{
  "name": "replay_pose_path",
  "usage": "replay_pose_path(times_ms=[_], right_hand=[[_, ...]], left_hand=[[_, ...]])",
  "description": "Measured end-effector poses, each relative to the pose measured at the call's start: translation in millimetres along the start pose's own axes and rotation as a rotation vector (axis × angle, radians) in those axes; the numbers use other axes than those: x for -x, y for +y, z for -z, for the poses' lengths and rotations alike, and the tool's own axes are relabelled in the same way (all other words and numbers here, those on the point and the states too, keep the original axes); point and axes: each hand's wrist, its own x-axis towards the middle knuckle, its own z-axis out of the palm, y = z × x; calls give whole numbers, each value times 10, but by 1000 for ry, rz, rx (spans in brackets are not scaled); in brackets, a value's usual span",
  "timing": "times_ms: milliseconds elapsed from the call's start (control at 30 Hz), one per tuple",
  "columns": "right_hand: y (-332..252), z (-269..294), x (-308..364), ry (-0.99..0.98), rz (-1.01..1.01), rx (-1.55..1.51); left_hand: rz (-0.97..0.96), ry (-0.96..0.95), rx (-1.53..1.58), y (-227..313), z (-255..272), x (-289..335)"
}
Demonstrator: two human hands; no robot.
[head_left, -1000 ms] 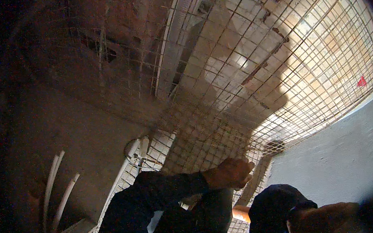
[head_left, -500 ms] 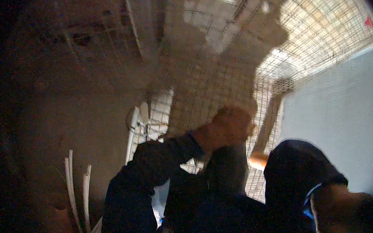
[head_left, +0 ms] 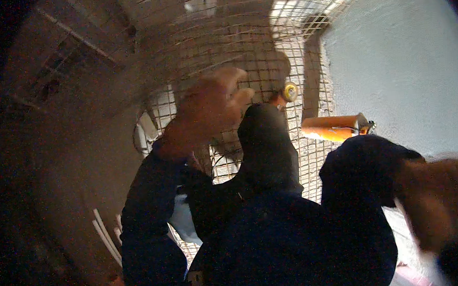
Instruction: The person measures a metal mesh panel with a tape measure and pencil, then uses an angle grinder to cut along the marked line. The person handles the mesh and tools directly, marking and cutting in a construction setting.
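Note:
My left hand (head_left: pixel 205 110) reaches forward from a dark sleeve, over a floor covered with wire mesh. Its thumb and fingers are spread, and nothing shows between them. My right hand (head_left: pixel 437 200) is out at the right side, bent back from the dark sleeve and smeared by motion; its fingers cannot be made out. An orange cylinder (head_left: pixel 330 128) with a dark metal fitting at one end lies just beyond my right arm. Ahead of my dark-clothed knee (head_left: pixel 267 140) there is a small round yellow-rimmed thing (head_left: pixel 290 92).
A pale blue-grey panel or wall (head_left: pixel 404 67) rises on the right, next to the mesh (head_left: pixel 310 164). Thin pale rods or tubes (head_left: pixel 106 239) stand at the lower left. A dark, dim surface (head_left: pixel 81 153) fills the left side.
My left hand has moved left and its fingers have come apart. My right hand has moved up and outward. The view has shifted, and the orange cylinder shows more fully.

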Motion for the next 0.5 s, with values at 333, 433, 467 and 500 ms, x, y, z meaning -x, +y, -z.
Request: replay_pose_path(times_ms=[333,433,467,500], right_hand=[[1537,-300,5472,-735,-1722,617],[1534,-359,6411,-857,-1727,659],[1590,-402,6616,-837,-1698,660],[1657,-443,6794,-795,-1646,620]], left_hand=[[281,286,112,-153,675,491],[277,399,333,-537,975,535],[259,432,280,-679,1210,523],[258,456,225,-806,1461,529]])
